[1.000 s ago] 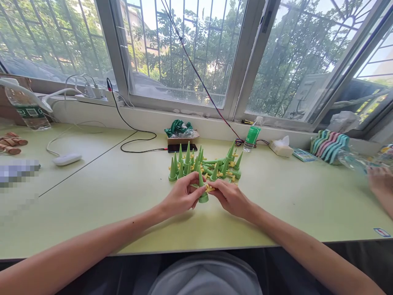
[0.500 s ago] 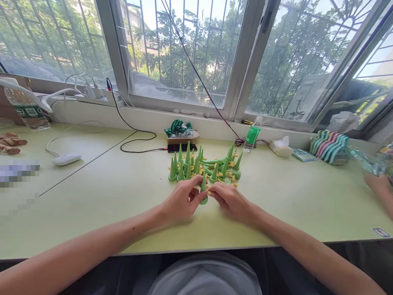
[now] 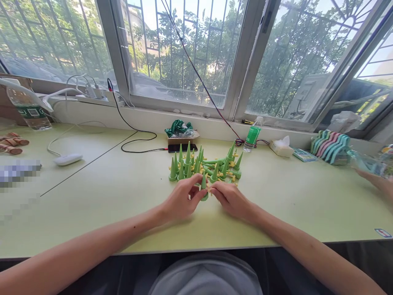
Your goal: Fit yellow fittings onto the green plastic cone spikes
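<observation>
My left hand (image 3: 180,199) is closed round a green plastic watering spike (image 3: 204,182), which stands point up between thumb and fingers just above the table. At the spike's right side my right hand (image 3: 229,197) pinches a small yellow valve piece (image 3: 210,190); the fingertips partly hide it. Right behind my hands lies a cluster of similar green spikes (image 3: 188,155), some upright and some on their sides, with yellow pieces among them.
A phone (image 3: 182,148) on a cable lies behind the cluster, near a small box (image 3: 182,140). A water bottle (image 3: 252,136), a tissue pack (image 3: 281,148) and small coloured hangers (image 3: 330,147) stand along the back right. Another person's hand (image 3: 373,180) holds clear plastic at the right edge.
The spike in my left hand has risen very slightly, and the right fingers have shifted a little on the yellow piece. The other person's hand has moved left.
</observation>
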Demonstrator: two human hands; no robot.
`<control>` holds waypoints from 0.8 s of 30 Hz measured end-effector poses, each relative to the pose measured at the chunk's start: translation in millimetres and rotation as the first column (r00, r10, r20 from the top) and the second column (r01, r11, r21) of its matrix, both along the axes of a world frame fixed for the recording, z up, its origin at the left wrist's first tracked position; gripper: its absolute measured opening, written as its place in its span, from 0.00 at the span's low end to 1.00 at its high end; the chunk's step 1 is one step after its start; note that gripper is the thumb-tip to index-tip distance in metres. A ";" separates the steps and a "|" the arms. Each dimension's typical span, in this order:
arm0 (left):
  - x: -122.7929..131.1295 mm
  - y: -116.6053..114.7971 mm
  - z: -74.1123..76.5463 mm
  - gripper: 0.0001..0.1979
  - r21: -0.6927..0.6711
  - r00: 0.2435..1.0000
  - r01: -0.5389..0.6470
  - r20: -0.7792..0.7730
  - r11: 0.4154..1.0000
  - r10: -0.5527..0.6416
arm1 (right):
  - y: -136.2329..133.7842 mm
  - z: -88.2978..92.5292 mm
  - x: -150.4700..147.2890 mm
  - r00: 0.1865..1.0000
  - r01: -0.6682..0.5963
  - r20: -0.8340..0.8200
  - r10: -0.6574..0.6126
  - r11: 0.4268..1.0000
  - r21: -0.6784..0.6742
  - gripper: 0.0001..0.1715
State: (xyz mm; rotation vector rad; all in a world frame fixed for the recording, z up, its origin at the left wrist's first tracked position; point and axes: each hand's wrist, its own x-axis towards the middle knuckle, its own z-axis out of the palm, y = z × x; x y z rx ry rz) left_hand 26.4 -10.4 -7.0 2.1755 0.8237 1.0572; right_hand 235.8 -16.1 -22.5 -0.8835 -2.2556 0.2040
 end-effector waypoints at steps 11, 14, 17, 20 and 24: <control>-0.2 1.4 3.8 0.13 -0.310 0.967 0.112 0.254 0.944 -0.031 | 3.0 0.0 2.2 0.990 -0.084 -0.109 0.090 0.995 0.061 0.10; -0.4 0.1 5.8 0.13 -0.321 0.963 0.123 0.266 0.939 -0.036 | 4.4 0.5 1.9 0.988 -0.103 -0.102 0.116 0.986 0.132 0.09; -1.1 0.6 5.7 0.12 -0.309 0.966 0.124 0.254 0.943 -0.044 | 5.3 0.1 1.3 0.985 -0.127 -0.091 0.145 0.975 0.184 0.09; -1.4 2.1 4.7 0.11 -0.297 0.970 0.123 0.237 0.947 -0.052 | 5.4 -1.3 1.2 0.986 -0.131 -0.077 0.148 0.973 0.190 0.09; -1.3 3.0 4.3 0.12 -0.286 0.972 0.126 0.226 0.950 -0.061 | 3.5 -2.4 1.4 0.989 -0.122 -0.062 0.132 0.981 0.152 0.09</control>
